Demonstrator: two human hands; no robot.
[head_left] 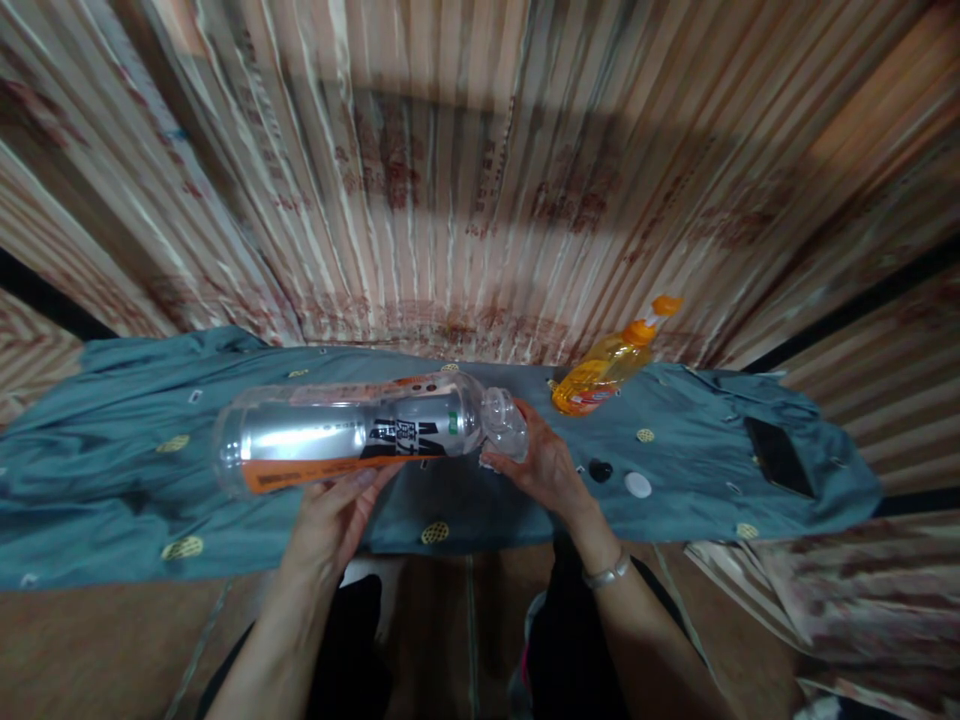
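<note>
A large clear plastic bottle (352,430) with a silver and orange label lies on its side in the air above the cloth, its neck toward the right. My left hand (337,510) supports it from below, fingers partly hidden behind the label. In my right hand (541,460) is a small clear container (508,430), held at the mouth of the bottle. The two openings meet or nearly meet; whether they touch is unclear. Any liquid passing between them cannot be made out.
An orange pump bottle (600,375) stands behind and right of my right hand. Near my right wrist lie a black cap (600,470) and a white cap (637,485). A dark phone (778,457) rests on the teal cloth (675,510) at right. A striped curtain (465,180) hangs behind.
</note>
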